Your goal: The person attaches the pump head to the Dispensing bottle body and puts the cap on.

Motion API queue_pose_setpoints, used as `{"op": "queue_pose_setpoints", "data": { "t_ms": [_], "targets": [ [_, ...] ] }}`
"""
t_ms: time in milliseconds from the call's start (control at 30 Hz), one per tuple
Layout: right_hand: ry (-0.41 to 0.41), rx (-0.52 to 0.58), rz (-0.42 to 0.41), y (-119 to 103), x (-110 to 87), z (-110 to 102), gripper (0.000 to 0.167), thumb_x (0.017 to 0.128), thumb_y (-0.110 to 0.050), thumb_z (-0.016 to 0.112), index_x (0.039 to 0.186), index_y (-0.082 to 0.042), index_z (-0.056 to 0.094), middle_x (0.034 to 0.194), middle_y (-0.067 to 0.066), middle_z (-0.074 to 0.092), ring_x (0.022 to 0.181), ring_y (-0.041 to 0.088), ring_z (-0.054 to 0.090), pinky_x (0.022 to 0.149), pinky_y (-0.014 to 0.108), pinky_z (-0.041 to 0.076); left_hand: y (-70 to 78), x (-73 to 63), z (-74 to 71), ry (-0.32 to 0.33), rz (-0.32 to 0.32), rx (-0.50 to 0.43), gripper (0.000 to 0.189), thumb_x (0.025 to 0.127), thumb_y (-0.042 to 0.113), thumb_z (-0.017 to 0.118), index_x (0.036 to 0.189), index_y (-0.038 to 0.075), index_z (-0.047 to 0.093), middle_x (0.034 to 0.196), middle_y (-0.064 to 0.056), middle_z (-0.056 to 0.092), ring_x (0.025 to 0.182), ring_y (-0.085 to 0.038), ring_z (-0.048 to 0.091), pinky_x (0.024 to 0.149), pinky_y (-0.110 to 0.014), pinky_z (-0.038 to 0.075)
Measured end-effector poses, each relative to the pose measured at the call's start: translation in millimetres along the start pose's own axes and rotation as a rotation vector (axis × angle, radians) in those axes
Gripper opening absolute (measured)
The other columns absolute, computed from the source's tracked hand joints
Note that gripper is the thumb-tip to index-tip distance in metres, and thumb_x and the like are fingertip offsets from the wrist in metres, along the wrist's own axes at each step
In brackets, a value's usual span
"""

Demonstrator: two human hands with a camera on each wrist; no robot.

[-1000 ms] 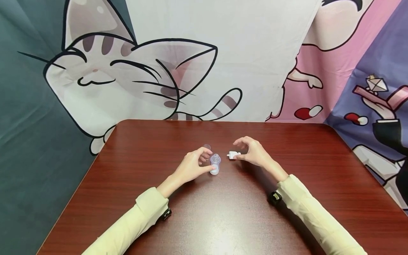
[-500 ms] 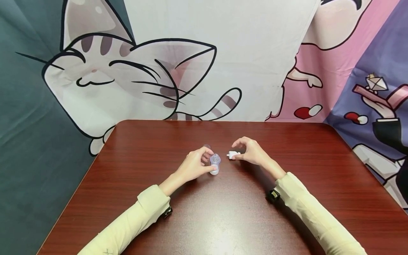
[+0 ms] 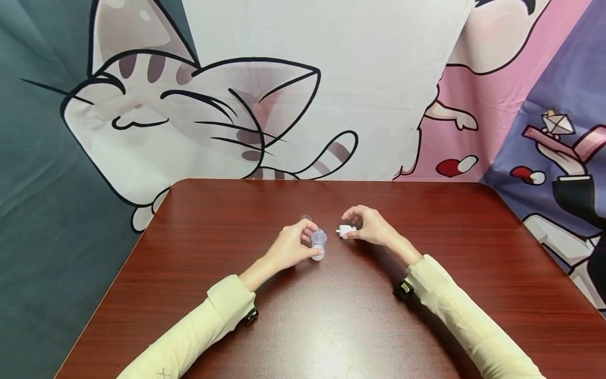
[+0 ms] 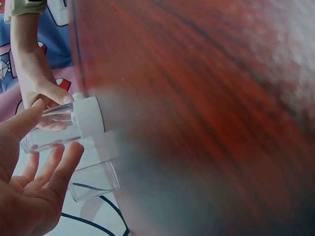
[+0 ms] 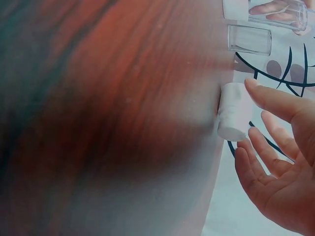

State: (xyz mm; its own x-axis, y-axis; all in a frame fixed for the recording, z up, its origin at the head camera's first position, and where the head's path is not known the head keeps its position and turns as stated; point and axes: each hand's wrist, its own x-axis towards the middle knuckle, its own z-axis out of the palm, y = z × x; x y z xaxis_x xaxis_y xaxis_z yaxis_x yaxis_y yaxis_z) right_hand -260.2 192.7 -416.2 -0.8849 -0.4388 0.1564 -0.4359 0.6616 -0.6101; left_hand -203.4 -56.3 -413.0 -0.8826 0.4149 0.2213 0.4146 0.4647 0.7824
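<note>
A small bottle [image 3: 319, 243], clear above and white below, stands upright near the table's middle. My left hand [image 3: 292, 245] is around it, thumb across the white lower part and fingers loosely curved at the far side; firm contact is hard to tell. To its right, a small white cylinder [image 5: 234, 112] lies on its side, a thin tip pointing left in the head view. My right hand [image 3: 372, 226] spans this piece, thumb at one end, fingertips [image 5: 241, 150] near the other, fingers relaxed. A clear cup-shaped cap [image 4: 96, 179] stands beyond the left hand, mostly covered by it in the head view.
The things stand on a reddish-brown wooden table [image 3: 236, 210] with rounded far corners. Behind it hangs a cloth [image 3: 388, 79] printed with a cartoon cat and figures. Dark camera straps [image 3: 403, 289] sit at both wrists, beside pale sleeves.
My left hand has edged right, its fingers and thumb coming farther around the bottle. The right hand has shifted slightly left over the white piece. Bottle and white piece stay in place.
</note>
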Motion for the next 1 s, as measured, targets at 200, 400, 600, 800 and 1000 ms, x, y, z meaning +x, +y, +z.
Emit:
{"op": "queue_pose_setpoints", "data": {
  "t_ms": [200, 400, 600, 800, 1000],
  "targets": [
    [-0.015, 0.003, 0.004, 0.7, 0.9, 1.8, 0.041, 0.068, -0.013, 0.086, 0.103, -0.007, 0.066, 0.095, 0.010, 0.065, 0.079, 0.020, 0.059, 0.068, 0.027, 0.048, 1.0, 0.6, 3.0, 0.010, -0.002, -0.018, 0.044, 0.072, 0.010, 0.084, 0.108, 0.004, 0.058, 0.092, -0.009, 0.068, 0.085, -0.019, 0.068, 0.070, -0.022, 0.058],
    [-0.025, 0.008, 0.002, -0.1, 1.2, 1.6, 0.040, 0.069, -0.011, 0.086, 0.103, -0.006, 0.066, 0.093, 0.010, 0.064, 0.079, 0.020, 0.059, 0.067, 0.025, 0.048, 1.9, 1.0, 4.6, 0.018, 0.004, -0.037, 0.043, 0.073, 0.010, 0.083, 0.107, 0.004, 0.058, 0.090, -0.009, 0.068, 0.084, -0.018, 0.069, 0.070, -0.020, 0.058],
    [-0.044, 0.020, -0.003, 0.5, 2.4, 2.7, 0.036, 0.070, -0.008, 0.084, 0.101, -0.005, 0.066, 0.091, 0.010, 0.067, 0.081, 0.020, 0.061, 0.067, 0.024, 0.047, 2.8, 0.7, 5.7, 0.004, -0.013, -0.074, 0.041, 0.074, 0.008, 0.082, 0.108, 0.003, 0.058, 0.091, -0.011, 0.067, 0.085, -0.020, 0.069, 0.070, -0.019, 0.058],
    [-0.063, 0.018, -0.004, -0.1, 3.4, 3.5, 0.035, 0.070, -0.006, 0.084, 0.099, -0.005, 0.066, 0.089, 0.008, 0.068, 0.081, 0.019, 0.062, 0.067, 0.023, 0.047, 3.5, 0.5, 6.3, -0.001, -0.022, -0.073, 0.040, 0.075, 0.006, 0.081, 0.108, 0.003, 0.058, 0.092, -0.011, 0.068, 0.085, -0.020, 0.069, 0.071, -0.020, 0.058],
    [-0.062, 0.004, -0.022, -2.5, 2.9, 4.0, 0.033, 0.068, -0.003, 0.083, 0.097, -0.005, 0.066, 0.086, 0.008, 0.067, 0.078, 0.017, 0.060, 0.065, 0.023, 0.046, 4.5, 0.3, 6.1, -0.017, -0.039, -0.076, 0.040, 0.075, 0.007, 0.081, 0.109, 0.002, 0.059, 0.094, -0.011, 0.068, 0.086, -0.020, 0.069, 0.071, -0.019, 0.058]
  ]
}}
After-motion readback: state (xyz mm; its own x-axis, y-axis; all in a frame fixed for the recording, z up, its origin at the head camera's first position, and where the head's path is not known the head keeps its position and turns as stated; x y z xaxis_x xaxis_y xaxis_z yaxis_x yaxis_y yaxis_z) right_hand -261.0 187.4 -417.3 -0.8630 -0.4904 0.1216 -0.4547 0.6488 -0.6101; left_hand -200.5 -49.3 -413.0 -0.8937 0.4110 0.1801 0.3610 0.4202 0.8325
